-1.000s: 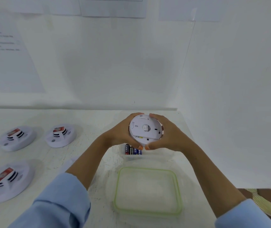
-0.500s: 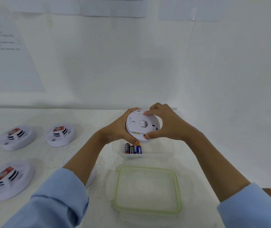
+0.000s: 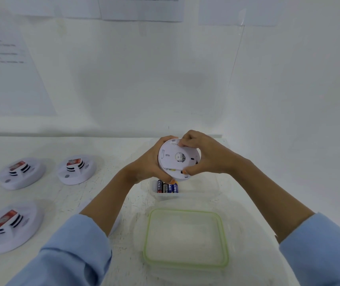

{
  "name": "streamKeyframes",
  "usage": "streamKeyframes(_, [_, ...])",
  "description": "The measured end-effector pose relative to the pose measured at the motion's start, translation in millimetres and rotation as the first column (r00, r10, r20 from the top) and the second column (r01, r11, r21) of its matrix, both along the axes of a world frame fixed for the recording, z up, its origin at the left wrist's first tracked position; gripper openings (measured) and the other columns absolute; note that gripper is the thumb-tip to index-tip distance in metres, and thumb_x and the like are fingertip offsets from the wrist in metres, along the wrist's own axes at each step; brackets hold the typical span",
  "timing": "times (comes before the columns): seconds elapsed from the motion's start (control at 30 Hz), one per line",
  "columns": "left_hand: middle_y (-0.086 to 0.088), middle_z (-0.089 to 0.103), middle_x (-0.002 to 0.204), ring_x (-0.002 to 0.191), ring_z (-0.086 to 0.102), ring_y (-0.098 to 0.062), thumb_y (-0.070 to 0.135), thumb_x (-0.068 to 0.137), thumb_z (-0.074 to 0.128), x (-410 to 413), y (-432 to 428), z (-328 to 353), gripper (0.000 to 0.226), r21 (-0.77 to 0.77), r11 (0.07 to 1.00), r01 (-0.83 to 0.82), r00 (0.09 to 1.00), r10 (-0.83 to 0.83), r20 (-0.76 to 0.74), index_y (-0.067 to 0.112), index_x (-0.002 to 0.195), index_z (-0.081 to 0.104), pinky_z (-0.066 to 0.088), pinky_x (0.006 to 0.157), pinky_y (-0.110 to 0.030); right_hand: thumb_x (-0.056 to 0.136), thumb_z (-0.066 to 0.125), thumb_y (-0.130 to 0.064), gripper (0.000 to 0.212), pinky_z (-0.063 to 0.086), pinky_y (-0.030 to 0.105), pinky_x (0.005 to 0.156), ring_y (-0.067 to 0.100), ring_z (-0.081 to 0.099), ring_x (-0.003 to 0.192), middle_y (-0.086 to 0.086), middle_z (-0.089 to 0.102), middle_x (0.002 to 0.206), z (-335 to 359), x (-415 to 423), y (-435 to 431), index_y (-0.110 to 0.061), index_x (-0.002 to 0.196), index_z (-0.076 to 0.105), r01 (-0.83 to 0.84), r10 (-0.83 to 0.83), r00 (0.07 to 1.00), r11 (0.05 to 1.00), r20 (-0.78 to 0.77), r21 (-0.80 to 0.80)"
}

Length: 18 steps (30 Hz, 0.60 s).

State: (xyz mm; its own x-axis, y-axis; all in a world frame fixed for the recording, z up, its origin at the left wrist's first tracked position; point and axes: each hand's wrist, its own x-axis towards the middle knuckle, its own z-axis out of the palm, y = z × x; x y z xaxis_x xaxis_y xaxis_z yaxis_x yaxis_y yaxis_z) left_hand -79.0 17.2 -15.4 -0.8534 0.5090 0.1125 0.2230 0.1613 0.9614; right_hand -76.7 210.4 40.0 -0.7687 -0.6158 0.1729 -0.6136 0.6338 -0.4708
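- Smoke detector [image 3: 178, 159], a round white unit, is held above the table [image 3: 111, 159] at centre frame, its flat back tilted toward the camera.
- Left hand [image 3: 149, 165] cups the unit's left edge, fingers curled round the rim from behind and thumb at the lower edge.
- Right hand [image 3: 208, 157] grips the right side, fingertips curled over the top rim and thumb pressed on the lower part of the back.
- Batteries [image 3: 167, 187] sit side by side in a clear plastic box [image 3: 198, 196] on the table, just below the hands.
- A green-rimmed lid [image 3: 185, 238] lies flat in front of the box, nearer the person.
- Three more detectors [image 3: 75, 169] rest on the table well to the left, each showing a red-labelled block on top.
- Light blue sleeves [image 3: 74, 252] are pushed up the forearms; printed sheets [image 3: 4, 65] hang on the white wall behind.
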Motion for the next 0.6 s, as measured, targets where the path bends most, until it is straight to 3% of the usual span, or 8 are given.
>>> streamKeyframes(0.17, [0.005,0.049,0.121,0.104,0.055,0.003,-0.009,0.048,0.075,-2.7,1.0,-0.2,0.093,0.003,1.0,-0.002,1.0,0.002,-0.009,0.03,0.124,0.038,0.05,0.079,-0.018,0.055,0.075,-0.033,0.063,0.039,0.023,0.079,0.012,0.041,0.096,-0.008,0.042,0.097,2.5,-3.6,-1.7,-0.01,0.111,0.059,-0.019,0.018,1.0,0.999,0.023,0.036])
streamKeyframes(0.33, [0.005,0.049,0.121,0.103,0.055,0.003,-0.01,0.049,0.074,-3.9,1.4,-1.9,0.092,0.0,1.0,0.008,1.0,-0.008,-0.01,0.03,0.124,0.038,0.05,0.079,-0.019,0.053,0.073,-0.036,0.066,0.038,0.018,0.077,0.011,0.042,0.098,-0.005,0.043,0.101,0.6,-8.2,-1.3,-0.01,0.112,0.059,-0.018,0.017,1.0,0.998,0.026,0.054])
streamKeyframes(0.5, [0.002,0.048,0.124,0.106,0.054,0.0,-0.009,0.047,0.075,-7.5,1.0,-4.3,0.098,0.0,1.0,-0.021,1.0,0.021,-0.01,0.024,0.131,0.035,0.05,0.079,-0.02,0.064,0.081,-0.024,0.067,0.034,0.023,0.088,0.012,0.037,0.104,-0.005,0.042,0.106,-0.9,-7.7,1.9,-0.014,0.125,0.054,0.004,-0.003,1.0,0.998,-0.003,0.059])
streamKeyframes(0.6, [0.001,0.047,0.125,0.107,0.053,0.002,-0.007,0.047,0.077,-9.9,0.6,-3.9,0.101,-0.009,0.999,-0.041,0.999,0.041,-0.025,0.023,0.133,0.033,0.05,0.08,-0.02,0.066,0.08,-0.032,0.07,0.025,0.02,0.088,0.011,0.036,0.103,-0.008,0.041,0.107,1.0,-7.0,6.9,-0.018,0.129,0.051,0.057,-0.051,0.996,0.996,-0.08,0.073])
